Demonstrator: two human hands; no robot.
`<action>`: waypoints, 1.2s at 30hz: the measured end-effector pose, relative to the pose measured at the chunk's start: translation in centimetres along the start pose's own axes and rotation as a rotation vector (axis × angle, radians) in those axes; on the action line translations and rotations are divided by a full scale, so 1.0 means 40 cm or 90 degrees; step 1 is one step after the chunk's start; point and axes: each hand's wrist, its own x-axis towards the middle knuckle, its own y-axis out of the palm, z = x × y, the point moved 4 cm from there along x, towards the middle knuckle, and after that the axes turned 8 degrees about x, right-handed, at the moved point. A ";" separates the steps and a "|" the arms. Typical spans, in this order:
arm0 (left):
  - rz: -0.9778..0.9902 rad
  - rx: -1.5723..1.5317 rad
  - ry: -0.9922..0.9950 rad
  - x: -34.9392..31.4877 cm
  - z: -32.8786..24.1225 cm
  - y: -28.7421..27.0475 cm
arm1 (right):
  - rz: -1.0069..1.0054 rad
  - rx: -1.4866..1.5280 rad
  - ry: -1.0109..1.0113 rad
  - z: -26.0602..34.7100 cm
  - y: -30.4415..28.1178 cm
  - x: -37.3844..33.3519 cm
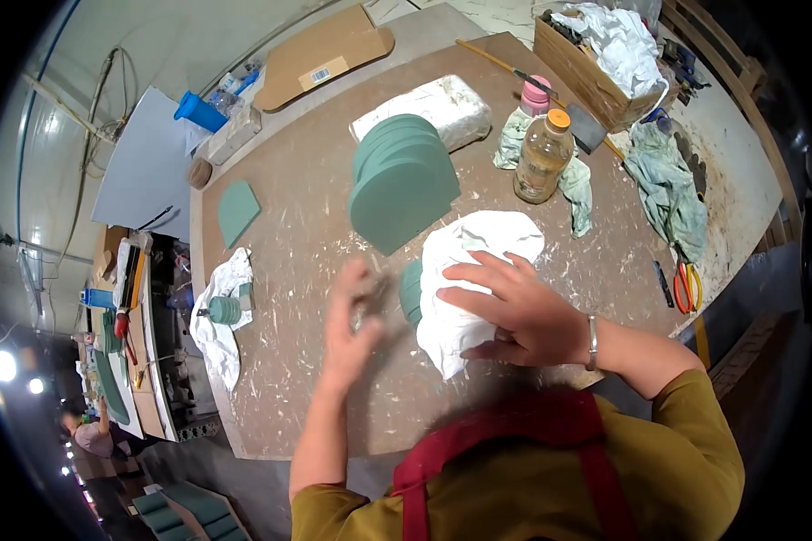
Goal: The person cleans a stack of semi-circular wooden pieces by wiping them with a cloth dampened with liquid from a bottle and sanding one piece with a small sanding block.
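My right hand [523, 311] presses on a white cloth [447, 261], its fingers bent and gripping the fabric. Under the cloth lies a green piece [410, 293], of which only the left edge shows. Just left of it, above the tabletop, is my left hand [347, 329], blurred, with thumb and fingers apart and nothing seen between them. Beyond both hands, several round-topped green panels [401, 194] stand in a leaning row against a white, worn block [460, 108]. One more green panel [238, 213] lies flat toward the left edge of the table.
A bottle with an orange cap [541, 162] and a pink container [535, 95] stand at the right on stained rags. Pliers with orange handles [688, 287] lie near the right edge. A white rag [218, 343] with a small green part is at left. A person [95, 437] is far left.
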 end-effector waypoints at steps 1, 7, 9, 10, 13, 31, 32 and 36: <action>-0.076 0.049 -0.020 0.037 -0.007 -0.020 | -0.008 0.020 0.013 0.003 -0.012 0.004; -0.216 0.268 -0.004 0.258 0.042 -0.038 | 0.002 -0.016 0.000 0.015 -0.063 0.045; -0.213 0.283 -0.021 0.274 0.049 -0.022 | 0.016 0.029 -0.008 0.003 -0.070 0.065; -0.214 0.255 -0.015 0.274 0.047 -0.011 | 0.018 0.081 -0.007 -0.009 -0.068 0.068; -0.210 0.036 -0.012 0.268 0.104 -0.001 | 0.016 0.158 -0.002 -0.048 -0.028 0.075; -0.210 0.001 -0.082 0.166 0.102 0.007 | -0.200 0.683 0.404 -0.366 0.107 0.074; -0.224 0.007 -0.096 0.164 0.102 0.010 | -0.225 0.653 0.393 -0.363 0.112 0.055; -0.213 -0.039 -0.162 0.220 0.082 0.055 | -0.239 0.626 0.349 -0.315 0.102 -0.019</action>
